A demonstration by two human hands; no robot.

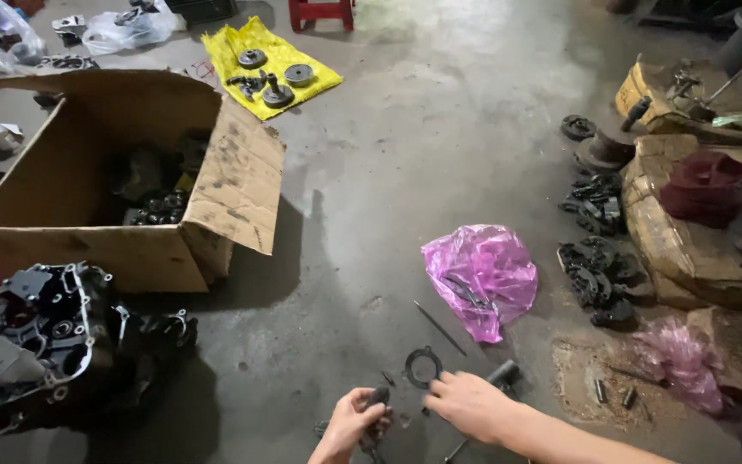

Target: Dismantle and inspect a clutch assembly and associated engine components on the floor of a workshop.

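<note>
My left hand point(349, 423) is closed around a small dark metal part point(376, 398) low over the concrete floor. My right hand point(467, 404) reaches in from the lower right with fingers curled, beside a flat dark ring-shaped gasket point(423, 367) on the floor. A dark cylindrical tool handle point(503, 373) lies just behind my right hand; whether the hand grips anything is hidden. A thin metal rod point(440, 328) lies on the floor beyond the gasket.
A pink plastic bag point(483, 275) lies ahead. An open cardboard box point(122, 180) of parts stands left, with a black engine casing point(45, 335) before it. Gears rest on a yellow cloth point(272, 64) far back. Piles of black parts point(599, 271) and worn boxes point(697, 215) line the right.
</note>
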